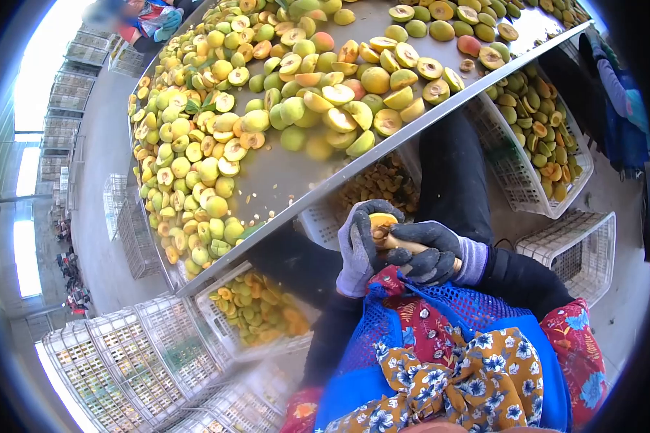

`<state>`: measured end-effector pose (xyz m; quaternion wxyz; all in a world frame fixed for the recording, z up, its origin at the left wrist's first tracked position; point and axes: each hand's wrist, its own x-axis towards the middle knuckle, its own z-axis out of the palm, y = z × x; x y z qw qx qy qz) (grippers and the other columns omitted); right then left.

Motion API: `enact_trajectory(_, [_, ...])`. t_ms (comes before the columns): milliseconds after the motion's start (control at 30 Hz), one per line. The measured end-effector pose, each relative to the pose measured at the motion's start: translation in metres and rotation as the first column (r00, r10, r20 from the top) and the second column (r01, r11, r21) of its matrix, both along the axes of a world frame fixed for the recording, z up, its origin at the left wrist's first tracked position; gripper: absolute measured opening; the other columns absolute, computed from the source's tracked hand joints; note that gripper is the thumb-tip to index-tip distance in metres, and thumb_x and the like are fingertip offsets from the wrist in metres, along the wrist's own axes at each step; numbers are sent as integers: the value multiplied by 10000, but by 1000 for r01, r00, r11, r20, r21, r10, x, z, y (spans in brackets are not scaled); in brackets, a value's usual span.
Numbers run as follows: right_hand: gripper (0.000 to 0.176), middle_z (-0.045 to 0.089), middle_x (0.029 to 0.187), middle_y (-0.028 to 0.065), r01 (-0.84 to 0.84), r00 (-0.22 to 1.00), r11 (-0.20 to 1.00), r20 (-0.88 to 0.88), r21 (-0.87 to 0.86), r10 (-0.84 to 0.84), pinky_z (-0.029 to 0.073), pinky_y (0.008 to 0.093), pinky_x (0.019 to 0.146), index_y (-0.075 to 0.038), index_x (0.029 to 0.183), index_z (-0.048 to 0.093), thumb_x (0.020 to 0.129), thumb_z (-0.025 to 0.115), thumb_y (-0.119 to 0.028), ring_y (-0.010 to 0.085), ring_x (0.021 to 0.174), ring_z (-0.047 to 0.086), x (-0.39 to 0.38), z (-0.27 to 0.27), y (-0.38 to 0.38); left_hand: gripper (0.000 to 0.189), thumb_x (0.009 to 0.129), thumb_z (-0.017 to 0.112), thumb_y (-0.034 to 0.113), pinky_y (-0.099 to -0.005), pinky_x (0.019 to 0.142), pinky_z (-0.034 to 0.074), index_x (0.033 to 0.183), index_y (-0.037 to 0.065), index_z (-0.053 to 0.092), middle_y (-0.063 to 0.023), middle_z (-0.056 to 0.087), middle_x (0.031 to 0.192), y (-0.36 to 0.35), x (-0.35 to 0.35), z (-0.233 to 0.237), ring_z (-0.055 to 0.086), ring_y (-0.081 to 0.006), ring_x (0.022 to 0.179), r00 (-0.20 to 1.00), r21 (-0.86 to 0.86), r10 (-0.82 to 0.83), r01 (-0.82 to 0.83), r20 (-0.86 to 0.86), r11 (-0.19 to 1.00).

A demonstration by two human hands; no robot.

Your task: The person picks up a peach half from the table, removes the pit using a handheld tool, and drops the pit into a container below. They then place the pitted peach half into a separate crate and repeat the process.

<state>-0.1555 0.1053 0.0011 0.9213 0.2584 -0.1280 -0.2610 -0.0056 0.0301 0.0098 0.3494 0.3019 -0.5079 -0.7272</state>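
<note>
Left grip (355, 242) curled round a cut fruit (383, 219), probably steadying it for the pale-handled tool (409, 244) clasped in the right grip (430, 247).

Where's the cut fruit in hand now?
Head view, just right of centre: the cut fruit is in the left hand, next to the right hand.

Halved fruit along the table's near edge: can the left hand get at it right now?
Probably yes, once free: the left hand holds a fruit piece. The metal table edge lies between, but nothing appears to cover the halved fruit just past it.
</note>
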Motion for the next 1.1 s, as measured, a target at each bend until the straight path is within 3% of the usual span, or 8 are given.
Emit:
enact_trajectory(167, [445,431,541,23,118,974,990,-187,-72,-130,288,190,286,-18,965,524,1016,427,-450,58,349,362,4,2,-5,447,1056,350,383,-291,742,532,1064,5,588,-115,672,925,-4,-7,-22,645,-176,792,984,96,173,-168,-51,981])
enact_trajectory(300, [450,458,537,33,193,931,965,-279,-176,-237,326,212,314,-12,951,539,1020,421,-441,86,341,391,-6,20,-20,412,1048,392,351,-329,774,540,1072,-3,602,-126,671,940,-27,53,-25,655,-206,834,725,-32,550,-593,415,805])
enact_trajectory(367, [449,459,545,29,149,860,978,-470,-146,-201,331,213,333,-5,989,551,1013,446,-440,86,354,402,-14,9,-26,400,1027,438,341,-372,807,539,1113,-15,597,-166,672,950,-40,119,3,662,-282,882,373,-550,640,-328,672,768])
enact_trajectory(467, [436,459,560,22,41,656,994,-747,-105,-106,333,209,359,3,1089,557,1012,464,-416,83,375,410,-18,-11,-40,475,980,487,386,-458,854,501,1266,9,532,-215,652,1075,-53,191,16,628,-369,1008,-552,-586,571,173,608,792])
enact_trajectory(733, [378,481,571,5,-150,288,971,-948,-188,-139,345,214,387,-22,1036,591,997,512,-390,84,411,438,-7,-3,-54,535,916,565,440,-475,889,476,1157,-36,519,-299,636,1032,-272,131,-35,604,-410,1037,-140,-686,703,155,697,711])
enact_trajectory(933, [336,514,615,7,-276,133,907,-947,-319,-293,362,223,393,-57,986,565,1002,512,-389,79,412,450,-6,29,-57,460,875,650,299,-416,690,532,1146,-23,467,-214,656,916,-272,152,-63,658,-338,776,180,-710,687,141,704,690])
enact_trajectory(1000, [317,542,694,32,-365,14,871,-938,-328,-347,390,258,437,-29,989,560,1005,519,-343,112,499,511,-2,37,-62,401,884,640,202,-219,439,453,1183,-8,476,-98,615,887,-235,158,-63,554,-108,531,650,-245,439,-371,620,896])
enact_trajectory(1100, [248,573,858,120,-712,-278,458,-386,-532,-880,436,327,486,10,1037,564,968,546,-227,196,586,578,4,16,-58,400,871,555,163,-230,484,478,1230,-8,511,-129,630,992,-159,116,-8,604,-151,646,898,141,275,-339,344,930])
